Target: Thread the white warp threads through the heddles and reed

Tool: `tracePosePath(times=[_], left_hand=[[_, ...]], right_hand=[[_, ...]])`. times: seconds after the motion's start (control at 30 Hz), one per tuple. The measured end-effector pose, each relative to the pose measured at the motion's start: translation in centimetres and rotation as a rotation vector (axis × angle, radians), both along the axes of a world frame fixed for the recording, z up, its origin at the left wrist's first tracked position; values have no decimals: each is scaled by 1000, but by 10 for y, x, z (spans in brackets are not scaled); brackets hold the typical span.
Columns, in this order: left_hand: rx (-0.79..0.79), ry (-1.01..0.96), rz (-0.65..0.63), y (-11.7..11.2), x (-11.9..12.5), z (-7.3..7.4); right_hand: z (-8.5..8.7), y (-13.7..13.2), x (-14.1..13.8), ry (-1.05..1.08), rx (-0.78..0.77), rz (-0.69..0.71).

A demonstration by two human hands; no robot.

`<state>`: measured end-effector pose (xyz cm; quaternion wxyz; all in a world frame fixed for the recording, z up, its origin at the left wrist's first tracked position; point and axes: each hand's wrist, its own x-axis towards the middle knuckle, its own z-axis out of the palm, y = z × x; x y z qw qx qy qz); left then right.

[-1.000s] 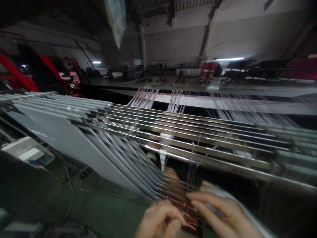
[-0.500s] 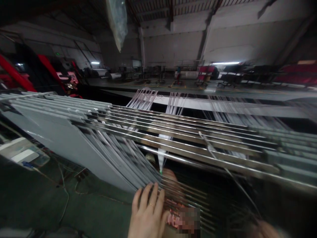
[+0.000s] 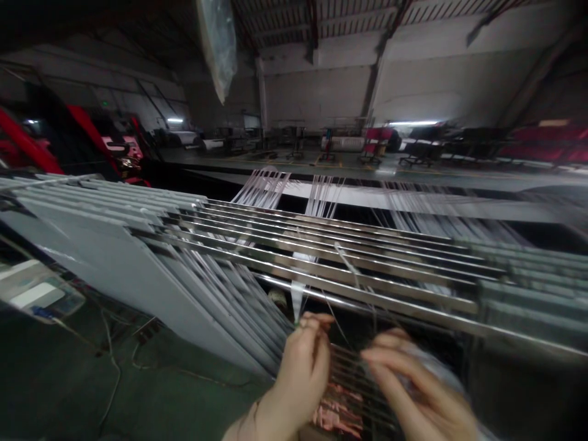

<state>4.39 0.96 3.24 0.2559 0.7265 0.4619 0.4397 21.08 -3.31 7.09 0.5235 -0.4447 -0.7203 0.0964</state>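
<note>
In the lower middle, my left hand (image 3: pixel 305 361) is closed, its fingers curled together at the lower tip of a white yarn bundle (image 3: pixel 297 294). What lies inside those fingers is hidden. To its right, my right hand (image 3: pixel 413 383) is blurred, with thumb and forefinger brought together in a pinch. A thin thread (image 3: pixel 337 321) runs down from the metal bars toward the space between the hands. Whether the pinch holds it cannot be made out. Both hands are in front of the long row of metal bars (image 3: pixel 321 272) of a loom-like machine.
Grey-white plates (image 3: pixel 147 294) hang on the left, with thin strips fanning toward my left hand. Reddish patterned material (image 3: pixel 340 410) shows below the hands. A white box (image 3: pixel 41 297) with cables is at far left. A plastic-wrapped piece (image 3: pixel 219 49) hangs overhead.
My left hand has gone from flat with fingers stretched to closed, up at the yarn tip. My right hand has come in from the lower right edge toward it. The slanting light strand has shifted left.
</note>
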Motion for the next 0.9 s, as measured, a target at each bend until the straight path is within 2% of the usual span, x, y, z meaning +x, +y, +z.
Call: tracePosePath(times=[0.07,0.13,0.2,0.3,0.37,0.43,0.47,0.53,0.6,0.67,0.7,0.73,0.8,0.9], left_hand=[[4,181,100,12,-8,9],[-60,302,213,21,-10,12],[-151,223,234,29,-9,12],[-253,8,46,36,-5,13],[-310,-47,-89,34,-4,15],[-347,-112,-155,28,-7,18],[-327,-115,-148,24,-8,19],[-219,-6,-41,17,-11,20],[-130,218,153,15,-11,21],[-137,340,300,20,-9,21],[-156,336,322,24,-7,20],[-166,303,305,28,-5,20],[-165,219,194,34,-2,21],[-177,118,33,28,-4,25]], right_hand=[[-5,4,-3,2,81,-161],[-9,6,-5,-23,98,-149],[-9,8,-3,-98,68,-97],[-8,12,2,-212,-10,-82],[-8,15,5,-245,-69,-100],[-9,18,6,-268,-129,-106],[-9,19,6,-270,-156,-105],[-9,20,5,-268,-192,-92],[-7,20,4,-268,-203,-70],[-5,19,4,-258,-193,-65],[-5,18,4,-250,-193,-70],[-4,18,5,-241,-193,-77],[-4,18,7,-229,-197,-93],[-2,19,5,-222,-209,-75]])
